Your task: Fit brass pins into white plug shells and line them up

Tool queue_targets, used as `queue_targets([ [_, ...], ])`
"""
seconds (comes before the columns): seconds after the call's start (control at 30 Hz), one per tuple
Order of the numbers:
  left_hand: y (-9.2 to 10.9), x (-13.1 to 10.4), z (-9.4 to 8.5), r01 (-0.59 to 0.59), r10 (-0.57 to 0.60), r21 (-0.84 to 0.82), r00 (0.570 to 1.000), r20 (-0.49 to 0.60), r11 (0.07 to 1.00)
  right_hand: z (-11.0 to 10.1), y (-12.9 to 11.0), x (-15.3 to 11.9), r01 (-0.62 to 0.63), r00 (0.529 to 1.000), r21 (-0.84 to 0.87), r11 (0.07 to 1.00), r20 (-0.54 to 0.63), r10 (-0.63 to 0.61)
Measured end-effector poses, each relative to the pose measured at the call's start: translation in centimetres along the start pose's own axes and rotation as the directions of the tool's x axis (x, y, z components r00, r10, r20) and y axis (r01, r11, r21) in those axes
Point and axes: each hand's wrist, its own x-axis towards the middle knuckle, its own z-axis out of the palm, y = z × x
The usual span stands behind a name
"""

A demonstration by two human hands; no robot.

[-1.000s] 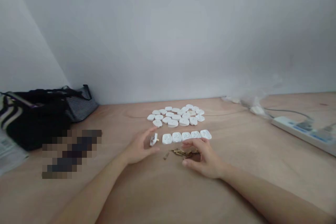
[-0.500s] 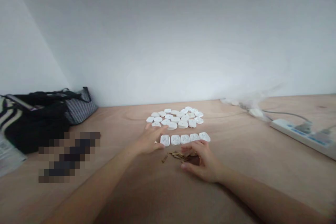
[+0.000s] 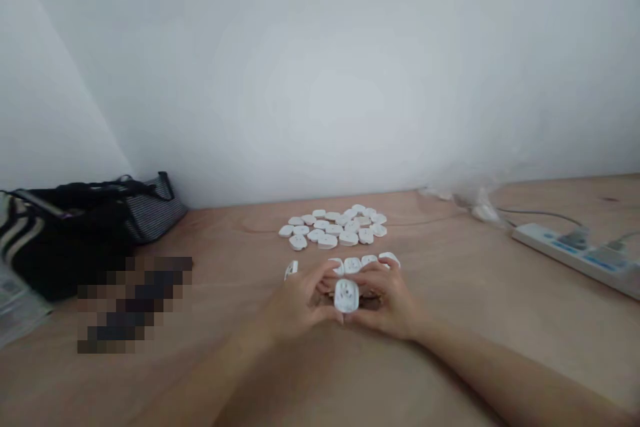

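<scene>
Between my two hands a white plastic socket shell [image 3: 347,295] is tilted up, its inner side toward me. My left hand [image 3: 303,298] grips it at its left edge, thumb below and fingers above. On the opposite side my right hand [image 3: 395,300] has thumb and fingertips closed at the shell's right edge. Behind my fingers stands a row of similar white shells [image 3: 353,265], partly covered. One more shell [image 3: 291,270] sits tipped on edge just beyond my left hand. Small brass strips [image 3: 370,296] show only in part behind the held shell.
Farther back lies a loose cluster of white plastic pieces [image 3: 333,229]. A white power strip [image 3: 570,251] with plugged-in cords is at the right, near a clear plastic bag [image 3: 483,203]. Black bags [image 3: 75,233] and a pixelated dark object [image 3: 135,303] are at the left.
My left hand has moved right and nearer to me, and a shell is now between both hands. The right hand has closed in on it above the brass strips.
</scene>
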Motion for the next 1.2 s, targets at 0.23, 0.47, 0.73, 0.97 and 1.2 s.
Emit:
queue_targets([
  [0.23, -0.4, -1.7, 0.0, 0.253, -0.256, 0.272, 0.966, -0.026, 0.928, 0.2, 1.1, 0.0, -0.084, 0.990, -0.031, 0.996, -0.118, 0.080],
  [0.47, -0.5, -1.7, 1.5, 0.244, -0.218, 0.327, 0.969, -0.114, 0.913, 0.2, 0.7, -0.1, -0.086, 0.991, 0.002, 0.996, -0.103, 0.086],
  [0.73, 1.4, -1.5, 1.6, 0.001, 0.028, 0.083, 0.936, -0.351, 0.997, -0.1, 0.3, 0.0, -0.010, 0.999, 0.048, 0.999, -0.030, 0.011],
  [0.97, 1.2, -1.5, 2.1, -0.098, 0.112, 0.055, 0.919, -0.379, 0.994, -0.3, -0.3, 0.0, -0.009, 1.000, 0.079, 0.997, 0.019, 0.008],
  [1.2, 1.2, -1.7, 2.2, -0.148, 0.141, 0.004, 0.933, -0.332, 0.989, -0.5, -0.5, 0.0, -0.013, 0.999, 0.100, 0.995, 0.041, 0.009],
])
